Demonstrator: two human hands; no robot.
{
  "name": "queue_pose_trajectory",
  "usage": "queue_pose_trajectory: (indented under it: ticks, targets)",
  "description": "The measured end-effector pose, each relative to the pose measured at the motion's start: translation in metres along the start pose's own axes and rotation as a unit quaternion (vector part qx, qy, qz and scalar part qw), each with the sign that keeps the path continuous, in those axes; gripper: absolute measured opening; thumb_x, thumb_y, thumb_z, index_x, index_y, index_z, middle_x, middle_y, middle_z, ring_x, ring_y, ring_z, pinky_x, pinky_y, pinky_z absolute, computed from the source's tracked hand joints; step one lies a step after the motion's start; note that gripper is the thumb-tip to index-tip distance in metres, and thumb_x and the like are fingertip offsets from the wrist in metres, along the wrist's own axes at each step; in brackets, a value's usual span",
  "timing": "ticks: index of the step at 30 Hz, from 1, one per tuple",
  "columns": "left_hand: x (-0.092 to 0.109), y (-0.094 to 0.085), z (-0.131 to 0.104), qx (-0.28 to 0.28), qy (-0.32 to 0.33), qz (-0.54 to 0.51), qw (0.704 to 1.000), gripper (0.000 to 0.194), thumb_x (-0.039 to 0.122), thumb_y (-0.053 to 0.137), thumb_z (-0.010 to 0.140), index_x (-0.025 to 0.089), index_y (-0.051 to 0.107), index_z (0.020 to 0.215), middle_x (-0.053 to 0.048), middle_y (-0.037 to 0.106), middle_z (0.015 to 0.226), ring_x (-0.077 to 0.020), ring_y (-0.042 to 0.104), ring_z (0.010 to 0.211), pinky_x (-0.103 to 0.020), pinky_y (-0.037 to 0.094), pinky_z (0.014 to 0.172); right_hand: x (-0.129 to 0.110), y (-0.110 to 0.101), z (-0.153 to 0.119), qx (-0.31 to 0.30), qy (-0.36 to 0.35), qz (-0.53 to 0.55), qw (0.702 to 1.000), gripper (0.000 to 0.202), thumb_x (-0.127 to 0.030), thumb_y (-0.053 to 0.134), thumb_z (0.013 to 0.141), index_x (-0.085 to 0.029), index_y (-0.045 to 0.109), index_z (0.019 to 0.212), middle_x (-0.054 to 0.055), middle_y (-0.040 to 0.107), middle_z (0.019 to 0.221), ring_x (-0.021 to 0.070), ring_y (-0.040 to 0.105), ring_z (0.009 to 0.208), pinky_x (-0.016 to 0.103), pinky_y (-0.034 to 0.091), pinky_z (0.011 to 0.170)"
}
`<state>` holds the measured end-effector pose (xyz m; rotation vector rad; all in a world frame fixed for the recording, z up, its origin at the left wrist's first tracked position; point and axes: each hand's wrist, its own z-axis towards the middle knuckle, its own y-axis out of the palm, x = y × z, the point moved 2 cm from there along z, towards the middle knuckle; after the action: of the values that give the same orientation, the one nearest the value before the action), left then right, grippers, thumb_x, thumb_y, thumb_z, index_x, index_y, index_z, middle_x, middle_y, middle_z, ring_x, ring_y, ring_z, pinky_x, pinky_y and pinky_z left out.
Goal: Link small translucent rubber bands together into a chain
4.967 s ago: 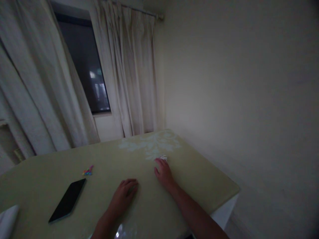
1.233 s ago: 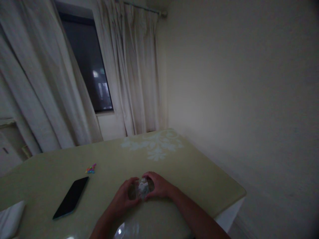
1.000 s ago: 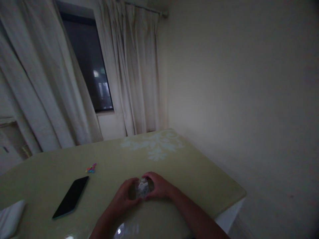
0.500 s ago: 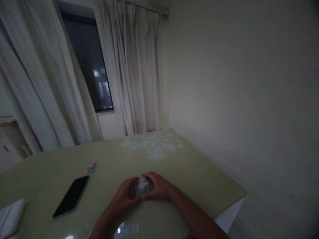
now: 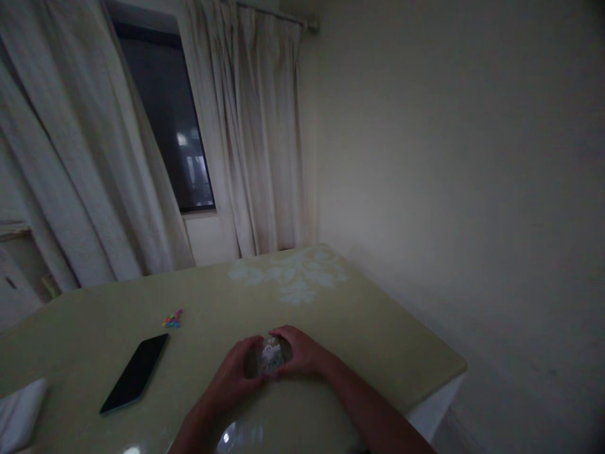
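Observation:
A small clear, squarish plastic piece (image 5: 271, 357) with a whitish pattern sits low over the table, between my two hands. My left hand (image 5: 240, 364) grips its left edge, thumb at the near corner and fingers at the far one. On the opposite edge my right hand (image 5: 302, 353) curves round in the same way. Whether the piece rests on the tabletop or is just above it I cannot tell. Its exact kind is too dim to make out.
To the left lies a black phone (image 5: 136, 373), with a heap of small colourful pieces (image 5: 172, 319) beyond it. A white object (image 5: 21, 410) is at the table's left edge. The greenish table (image 5: 378, 328) meets a wall (image 5: 449, 189) on the right; curtains (image 5: 265, 139) hang behind.

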<state>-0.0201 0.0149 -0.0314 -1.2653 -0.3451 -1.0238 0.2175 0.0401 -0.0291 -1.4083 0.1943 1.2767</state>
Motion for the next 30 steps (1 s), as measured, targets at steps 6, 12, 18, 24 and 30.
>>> queue_pose_trajectory:
  ticks: [6, 12, 18, 24, 30]
  targets:
    - [-0.0034, 0.0014, 0.0000, -0.001, 0.007, 0.013, 1.000, 0.068, 0.037, 0.086, 0.067, 0.021, 0.068, 0.130, -0.013, 0.073, 0.129, -0.0355, 0.067, 0.120, -0.043, 0.054, 0.106, -0.0001, 0.0001, 0.0001, -0.003, -0.001, -0.001, 1.000, 0.105, -0.054, 0.097, 0.056, -0.026, 0.055, 0.148, 0.013, 0.060, 0.142, 0.0323, 0.059, 0.127, 0.045, 0.044, 0.111]
    - [-0.0054, 0.0012, 0.0000, -0.009, 0.013, 0.006, 1.000, 0.070, 0.043, 0.086, 0.069, 0.020, 0.067, 0.132, -0.014, 0.072, 0.129, -0.0352, 0.067, 0.120, -0.043, 0.054, 0.106, -0.0016, -0.0007, 0.0006, 0.000, -0.004, -0.004, 1.000, 0.104, -0.054, 0.097, 0.055, -0.025, 0.056, 0.147, 0.013, 0.060, 0.141, 0.0322, 0.058, 0.127, 0.045, 0.044, 0.111]
    - [-0.0042, 0.0012, 0.0006, -0.002, 0.006, 0.012, 1.000, 0.071, 0.041, 0.086, 0.066, 0.020, 0.068, 0.131, -0.013, 0.073, 0.129, -0.0359, 0.067, 0.120, -0.043, 0.054, 0.106, 0.0009, 0.0002, 0.0006, 0.002, -0.010, -0.004, 1.000, 0.104, -0.052, 0.097, 0.056, -0.024, 0.055, 0.147, 0.013, 0.061, 0.140, 0.0322, 0.058, 0.127, 0.045, 0.044, 0.111]
    - [-0.0025, 0.0012, 0.0003, -0.007, 0.001, 0.015, 1.000, 0.071, 0.040, 0.086, 0.067, 0.020, 0.067, 0.132, -0.014, 0.072, 0.131, -0.0359, 0.067, 0.122, -0.042, 0.054, 0.107, -0.0028, -0.0018, -0.0007, -0.004, -0.005, 0.001, 1.000, 0.104, -0.052, 0.097, 0.057, -0.025, 0.055, 0.147, 0.013, 0.059, 0.142, 0.0330, 0.057, 0.129, 0.045, 0.042, 0.113]
    - [0.0027, -0.0003, 0.0006, -0.003, -0.001, 0.010, 1.000, 0.071, 0.043, 0.084, 0.067, 0.018, 0.068, 0.131, -0.015, 0.072, 0.131, -0.0361, 0.067, 0.121, -0.044, 0.053, 0.107, -0.0035, -0.0016, 0.0005, -0.004, -0.002, 0.000, 1.000, 0.104, -0.056, 0.096, 0.056, -0.024, 0.056, 0.146, 0.013, 0.061, 0.140, 0.0323, 0.058, 0.127, 0.045, 0.043, 0.111]
